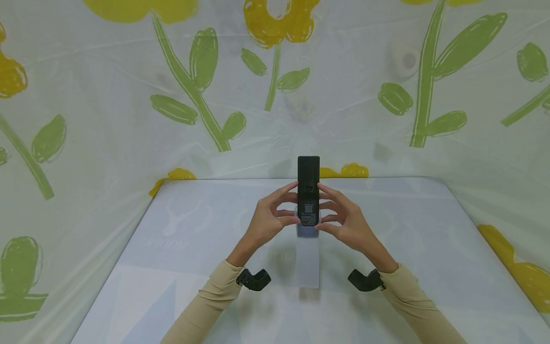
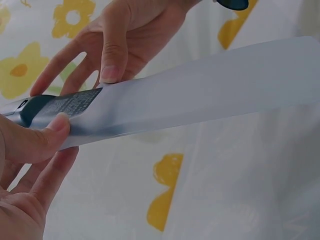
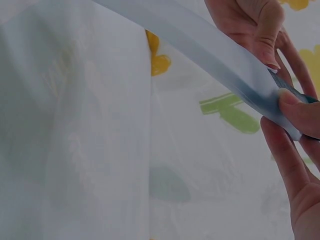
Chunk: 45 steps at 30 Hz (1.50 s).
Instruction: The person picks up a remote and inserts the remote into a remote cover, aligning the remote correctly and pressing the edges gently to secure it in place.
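Observation:
A slim black remote control [image 1: 308,174] is held upright over the table, its back with a printed label facing me. Its lower end sits in the mouth of a long translucent plastic sleeve [image 1: 307,263], which hangs down below it. My left hand [image 1: 266,217] grips both from the left side, thumb at the sleeve's mouth [image 2: 95,117] and index fingertip higher on the remote's edge. From the right, my right hand [image 1: 354,220] mirrors this grip, its thumb pressing the sleeve's rim [image 3: 280,112]. The remote's front face is hidden.
Below the hands spreads a white table [image 1: 206,306] with pale printed patterns. A white curtain [image 1: 335,119] with yellow flowers and green leaves hangs behind it and at both sides. Each wrist wears a black camera mount [image 1: 256,280].

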### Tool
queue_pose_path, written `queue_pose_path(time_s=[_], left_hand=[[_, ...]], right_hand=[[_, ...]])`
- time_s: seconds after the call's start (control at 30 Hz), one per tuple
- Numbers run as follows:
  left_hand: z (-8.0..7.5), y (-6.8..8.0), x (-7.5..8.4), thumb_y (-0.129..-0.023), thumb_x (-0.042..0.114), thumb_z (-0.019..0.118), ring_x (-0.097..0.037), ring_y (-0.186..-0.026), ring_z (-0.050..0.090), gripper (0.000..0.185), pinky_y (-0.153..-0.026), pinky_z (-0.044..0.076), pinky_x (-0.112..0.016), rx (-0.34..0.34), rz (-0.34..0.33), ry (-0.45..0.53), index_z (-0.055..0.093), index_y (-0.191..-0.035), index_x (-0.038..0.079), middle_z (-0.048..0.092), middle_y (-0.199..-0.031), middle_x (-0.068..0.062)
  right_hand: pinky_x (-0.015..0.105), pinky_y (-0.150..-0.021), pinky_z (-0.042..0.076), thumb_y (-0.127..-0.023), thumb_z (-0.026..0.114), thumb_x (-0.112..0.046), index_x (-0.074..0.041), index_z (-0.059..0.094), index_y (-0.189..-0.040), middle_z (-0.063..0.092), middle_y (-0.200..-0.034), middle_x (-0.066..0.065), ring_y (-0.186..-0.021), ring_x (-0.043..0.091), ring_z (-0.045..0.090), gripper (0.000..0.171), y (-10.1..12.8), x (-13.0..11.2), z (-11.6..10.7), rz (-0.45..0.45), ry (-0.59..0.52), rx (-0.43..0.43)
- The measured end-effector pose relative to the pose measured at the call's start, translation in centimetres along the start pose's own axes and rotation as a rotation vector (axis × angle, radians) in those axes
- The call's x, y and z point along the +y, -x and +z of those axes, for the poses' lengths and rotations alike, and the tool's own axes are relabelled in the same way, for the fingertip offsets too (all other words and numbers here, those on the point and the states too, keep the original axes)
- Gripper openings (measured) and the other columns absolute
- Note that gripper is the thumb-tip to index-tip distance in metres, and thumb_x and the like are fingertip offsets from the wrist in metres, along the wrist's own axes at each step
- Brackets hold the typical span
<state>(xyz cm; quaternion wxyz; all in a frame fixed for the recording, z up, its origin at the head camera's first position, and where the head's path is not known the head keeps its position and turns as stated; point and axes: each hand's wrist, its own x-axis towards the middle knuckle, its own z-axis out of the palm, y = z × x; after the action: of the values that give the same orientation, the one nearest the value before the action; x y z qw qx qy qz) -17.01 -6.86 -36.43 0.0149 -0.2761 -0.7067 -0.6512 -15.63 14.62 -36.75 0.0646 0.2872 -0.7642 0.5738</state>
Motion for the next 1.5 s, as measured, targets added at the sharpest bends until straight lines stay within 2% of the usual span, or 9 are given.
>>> queue_pose_path(time_s=[0.27, 0.43, 0.63, 0.8, 0.97, 1.17, 1.5], left_hand=[[0.1, 0.0, 0.1, -0.076, -0.017, 0.068, -0.03, -0.106, 0.057, 0.071, -0.085, 0.053, -0.04, 0.004, -0.011, 0.014, 0.045, -0.139, 0.003, 0.061, -0.114, -0.021], [0.2, 0.0, 0.2, -0.076, -0.017, 0.068, -0.031, -0.107, 0.057, 0.07, -0.085, 0.053, -0.04, 0.01, -0.019, 0.005, 0.046, -0.139, 0.003, 0.061, -0.114, -0.021], [0.2, 0.0, 0.2, -0.075, -0.017, 0.069, -0.03, -0.106, 0.058, 0.071, -0.085, 0.053, -0.04, 0.016, -0.034, -0.003, 0.046, -0.139, 0.005, 0.062, -0.114, -0.021], [0.2, 0.1, 0.1, -0.076, -0.016, 0.069, -0.03, -0.104, 0.058, 0.07, -0.084, 0.054, -0.038, 0.014, -0.033, -0.006, 0.046, -0.139, 0.004, 0.062, -0.113, -0.02], [0.2, 0.1, 0.0, -0.075, -0.016, 0.07, -0.03, -0.104, 0.058, 0.071, -0.082, 0.055, -0.035, 0.01, -0.025, -0.002, 0.046, -0.139, 0.004, 0.062, -0.112, -0.021], [0.1, 0.1, -0.1, -0.074, -0.016, 0.071, -0.029, -0.103, 0.059, 0.072, -0.082, 0.055, -0.035, 0.01, -0.018, 0.01, 0.046, -0.138, 0.003, 0.062, -0.111, -0.022], [0.2, 0.1, -0.1, -0.074, -0.017, 0.07, -0.032, -0.105, 0.059, 0.07, -0.081, 0.055, -0.035, 0.021, -0.027, 0.028, 0.048, -0.137, 0.003, 0.063, -0.11, -0.023]], right_hand=[[0.041, -0.076, 0.056, -0.072, 0.071, 0.019, 0.0, 0.035, -0.143, 0.044, -0.137, 0.02, -0.103, 0.036, 0.059, 0.083, 0.1, 0.0, -0.1, -0.003, 0.007, 0.004], [0.04, -0.076, 0.056, -0.07, 0.071, 0.021, 0.002, 0.034, -0.143, 0.04, -0.141, 0.021, -0.102, 0.037, 0.059, 0.083, 0.0, 0.5, -0.1, -0.018, 0.001, -0.003], [0.034, -0.075, 0.057, -0.07, 0.073, 0.017, -0.009, 0.037, -0.145, 0.042, -0.14, 0.012, -0.103, 0.03, 0.06, 0.087, 0.1, 2.5, -0.3, -0.014, -0.012, 0.007], [0.032, -0.075, 0.056, -0.072, 0.075, 0.013, -0.015, 0.038, -0.144, 0.044, -0.139, 0.008, -0.104, 0.026, 0.06, 0.086, 0.0, 3.0, -0.4, -0.005, -0.012, 0.008], [0.035, -0.075, 0.057, -0.07, 0.073, 0.017, -0.009, 0.038, -0.144, 0.045, -0.138, 0.012, -0.104, 0.03, 0.06, 0.086, 0.1, 2.5, -0.3, -0.002, -0.016, 0.011], [0.041, -0.075, 0.057, -0.07, 0.071, 0.021, 0.002, 0.036, -0.142, 0.044, -0.135, 0.021, -0.101, 0.037, 0.06, 0.082, 0.1, 0.4, -0.3, -0.012, -0.027, 0.001], [0.039, -0.075, 0.057, -0.07, 0.072, 0.019, 0.002, 0.038, -0.141, 0.046, -0.134, 0.021, -0.101, 0.037, 0.06, 0.081, 0.1, 0.0, -0.3, -0.012, -0.031, -0.001]])
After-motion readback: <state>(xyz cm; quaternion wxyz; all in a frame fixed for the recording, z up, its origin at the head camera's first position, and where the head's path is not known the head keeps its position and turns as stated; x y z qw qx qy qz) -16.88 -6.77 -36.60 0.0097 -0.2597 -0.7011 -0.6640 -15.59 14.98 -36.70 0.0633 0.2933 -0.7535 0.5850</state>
